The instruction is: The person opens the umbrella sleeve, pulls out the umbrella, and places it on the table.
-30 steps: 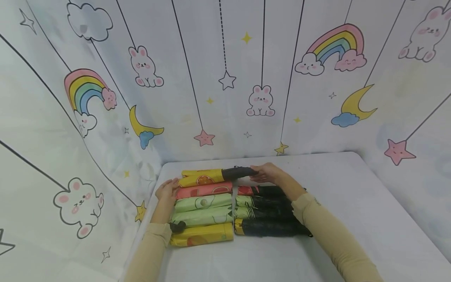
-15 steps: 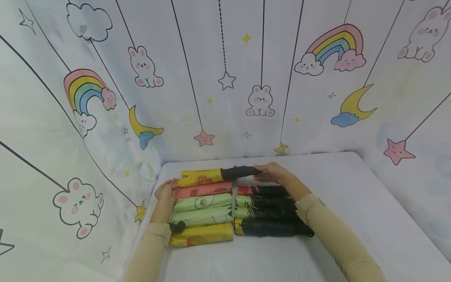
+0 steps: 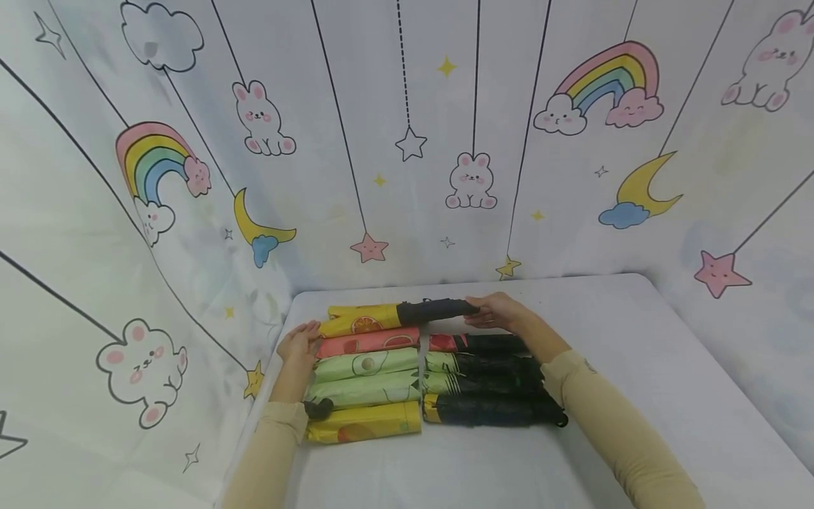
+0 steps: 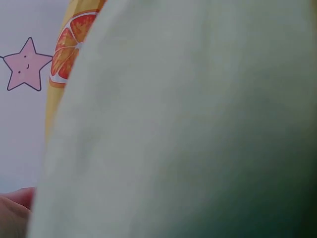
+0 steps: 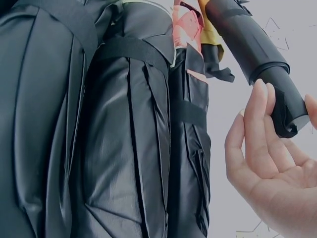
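Observation:
My left hand (image 3: 299, 342) pinches the left end of a yellow sleeve (image 3: 364, 324) printed with orange slices, at the back of the row. Out of the sleeve's right end comes a black folding umbrella (image 3: 432, 310). My right hand (image 3: 500, 312) pinches its far end, tilted slightly up. In the right wrist view that end is a black cylindrical handle (image 5: 284, 91) with a strap loop, between thumb and fingers. In the left wrist view, pale fabric hides most of the left hand (image 4: 15, 210); part of the orange print (image 4: 69, 47) shows.
In front lie a pink sleeve (image 3: 369, 343), green sleeves (image 3: 365, 364) and a yellow sleeve (image 3: 365, 423). Right of them is a column of black folded umbrellas (image 3: 490, 410) with coloured ends. A small black knob (image 3: 319, 408) pokes out at left. Patterned cloth (image 3: 407, 198) hangs behind.
My right hand has moved slightly right with the umbrella's end, and more black shows beyond the sleeve. My left hand has shifted a little left, still holding the yellow sleeve.

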